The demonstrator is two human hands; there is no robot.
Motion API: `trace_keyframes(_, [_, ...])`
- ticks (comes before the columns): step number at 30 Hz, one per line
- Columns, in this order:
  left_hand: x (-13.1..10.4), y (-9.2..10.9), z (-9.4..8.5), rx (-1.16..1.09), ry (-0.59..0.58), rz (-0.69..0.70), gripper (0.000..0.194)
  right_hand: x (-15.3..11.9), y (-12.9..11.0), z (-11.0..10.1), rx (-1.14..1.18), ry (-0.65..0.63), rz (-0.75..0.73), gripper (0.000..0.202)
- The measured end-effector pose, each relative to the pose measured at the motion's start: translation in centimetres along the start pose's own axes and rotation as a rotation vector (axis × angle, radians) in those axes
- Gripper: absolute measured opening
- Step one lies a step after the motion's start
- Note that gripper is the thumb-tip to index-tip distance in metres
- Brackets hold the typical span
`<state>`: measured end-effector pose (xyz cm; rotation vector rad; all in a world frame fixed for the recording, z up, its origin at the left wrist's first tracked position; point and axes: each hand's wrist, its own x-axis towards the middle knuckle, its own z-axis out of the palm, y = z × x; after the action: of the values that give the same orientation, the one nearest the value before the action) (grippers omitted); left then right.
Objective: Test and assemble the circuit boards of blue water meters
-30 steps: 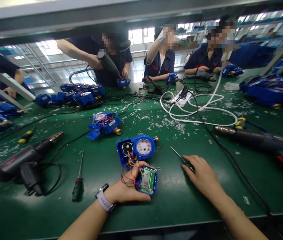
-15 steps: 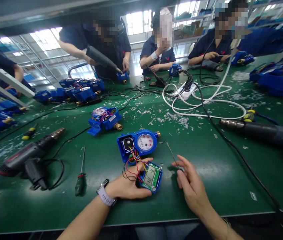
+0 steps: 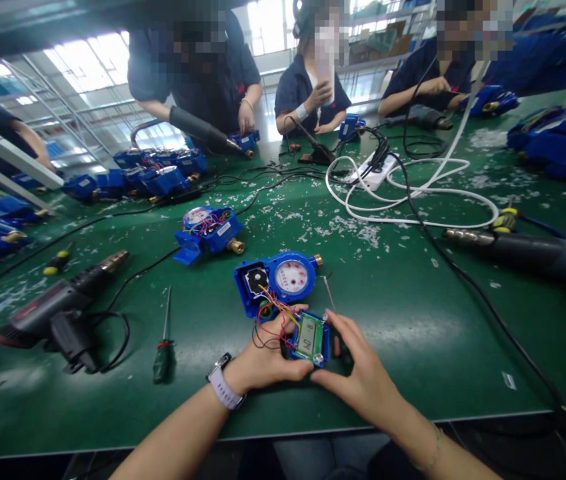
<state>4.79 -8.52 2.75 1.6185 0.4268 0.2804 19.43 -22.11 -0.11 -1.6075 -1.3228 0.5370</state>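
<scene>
A small blue display module [image 3: 309, 337] with a green circuit board and lit LCD lies in my left hand [image 3: 267, 353], which grips it from the left. My right hand [image 3: 363, 360] curves round the module's right side, index finger at the upper corner and thumb at the lower one. A thin metal rod [image 3: 329, 292] sticks up beyond the right index fingertip; its lower end is hidden. Coloured wires [image 3: 277, 310] link the module to an opened blue water meter [image 3: 293, 275] just behind, with a white dial and brass fitting.
Another opened meter [image 3: 207, 230] stands farther back. To the left lie a green screwdriver [image 3: 161, 360] and a heat gun [image 3: 63, 307]; a second heat gun [image 3: 537, 257] is at right. Cables [image 3: 413, 223] and plastic scraps cover the middle. Co-workers sit across the table [image 3: 243, 420].
My right hand has moved left from beside the module to its right edge. The module has shifted slightly right and up with my left hand. The view has tilted a little.
</scene>
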Motion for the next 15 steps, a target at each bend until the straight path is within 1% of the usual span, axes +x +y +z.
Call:
trace_keyframes(3, [0.1,0.2,0.1,-0.027,-0.001,0.009,0.071,0.2,0.0,0.2,0.015,-0.014,0.046,0.071])
trace_keyframes(7, [0.0,0.3,-0.3,-0.006,-0.014,0.019,0.066,0.4,-0.3,0.1,0.073,-0.018,0.101,0.068])
trace_keyframes(15, [-0.5,-0.3,-1.6,-0.030,-0.059,0.006,0.073,0.6,-0.7,-0.4,0.098,-0.003,0.124,0.061])
